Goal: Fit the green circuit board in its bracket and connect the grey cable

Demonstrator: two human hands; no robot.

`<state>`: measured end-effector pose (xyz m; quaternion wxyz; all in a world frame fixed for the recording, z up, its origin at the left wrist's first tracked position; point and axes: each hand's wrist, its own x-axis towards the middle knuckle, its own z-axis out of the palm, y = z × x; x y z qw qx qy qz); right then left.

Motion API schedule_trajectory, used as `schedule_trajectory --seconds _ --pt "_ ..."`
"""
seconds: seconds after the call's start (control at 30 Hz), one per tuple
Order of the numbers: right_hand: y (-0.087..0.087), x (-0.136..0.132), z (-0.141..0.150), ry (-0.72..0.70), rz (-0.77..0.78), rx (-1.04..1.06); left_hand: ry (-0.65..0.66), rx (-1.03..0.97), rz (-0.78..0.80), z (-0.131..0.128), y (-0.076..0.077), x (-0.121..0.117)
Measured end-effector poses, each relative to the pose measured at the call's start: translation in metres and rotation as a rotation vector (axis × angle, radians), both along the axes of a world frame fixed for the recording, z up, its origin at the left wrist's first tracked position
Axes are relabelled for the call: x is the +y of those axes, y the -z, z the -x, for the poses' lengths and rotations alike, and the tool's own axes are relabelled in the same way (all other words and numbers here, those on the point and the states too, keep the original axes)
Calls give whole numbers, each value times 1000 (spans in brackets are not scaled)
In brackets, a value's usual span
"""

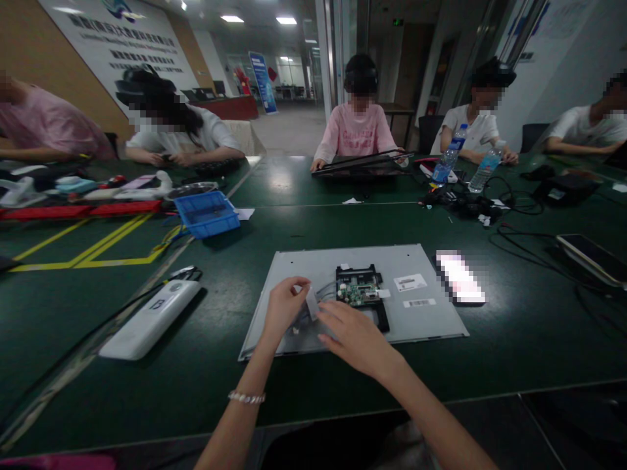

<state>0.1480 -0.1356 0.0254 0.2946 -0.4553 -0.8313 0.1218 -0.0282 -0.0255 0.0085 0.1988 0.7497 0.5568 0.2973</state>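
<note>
A flat grey panel (pixel 426 320) lies on the green table in front of me. Mounted on it is a black frame (pixel 382 320) with a green circuit board (pixel 360 294), and grey cables (pixel 327 288) run out to its left. My left hand (pixel 285 301) pinches a small white strip (pixel 312 304), which looks like tape, above the panel's left half. Close to the strip's right side is my right hand (pixel 356 334), its fingers stretched out; whether a fingertip touches the strip I cannot tell. Part of the cables is hidden behind my hands.
Right of the panel lies a lit phone (pixel 460 277). A white power bank (pixel 151 320) with a cable lies at left, a blue tray (pixel 208 215) beyond it. Two bottles (pixel 449 156) stand near tangled black cables (pixel 465 202). Several people sit across the table.
</note>
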Motion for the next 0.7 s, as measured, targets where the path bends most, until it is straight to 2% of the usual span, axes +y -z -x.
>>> schedule_trajectory --seconds 0.13,0.3,0.47,0.6,0.7 --pt "11 -1 20 -12 -7 -58 9 37 -147 0 1 -3" --pt "18 -1 23 -6 20 -102 60 116 -251 -3 -4 -15" --pt "25 -4 23 3 17 -78 158 363 -242 -6 -2 -37" --pt "30 -4 22 -7 8 -72 57 492 -331 -10 -2 -54" --pt "31 -4 22 0 -2 -87 25 485 -413 -12 -8 -63"
